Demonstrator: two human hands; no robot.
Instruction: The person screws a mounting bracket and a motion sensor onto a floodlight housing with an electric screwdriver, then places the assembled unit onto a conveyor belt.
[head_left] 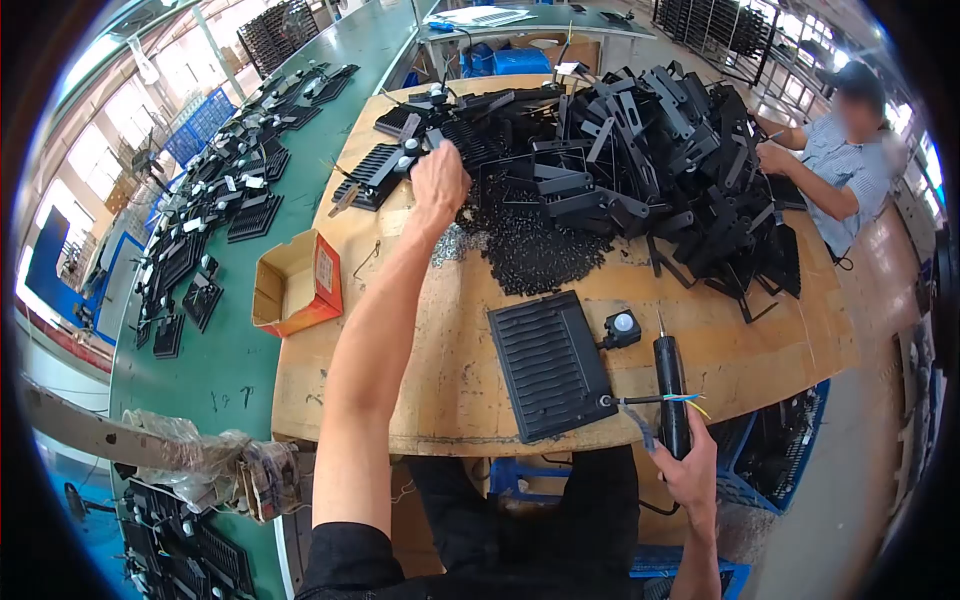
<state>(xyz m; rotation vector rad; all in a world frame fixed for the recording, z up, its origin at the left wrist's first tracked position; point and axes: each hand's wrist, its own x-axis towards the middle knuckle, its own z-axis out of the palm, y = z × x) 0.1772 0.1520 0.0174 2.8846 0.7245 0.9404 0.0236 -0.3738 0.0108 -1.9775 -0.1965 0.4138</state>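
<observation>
My right hand (690,475) is wrapped round the handle of a black electric screwdriver (672,385), whose bit points away from me. Beside it, flat on the wooden tabletop, lies a black finned floodlight housing (550,365) with a small sensor (622,326) at its right side. A cable with bare coloured wires (685,398) runs from the housing past the screwdriver. Stretched far forward, my left hand (440,185) has its fingers closed at a group of finned floodlights with white sensors (372,175). What its fingertips hold is hidden.
Black brackets (640,150) are heaped at the back right, with loose black screws (545,245) before them. An open orange box (325,280) stands at left. More floodlights line the green bench (250,330). A co-worker (845,150) sits at the far right, hands at the heap.
</observation>
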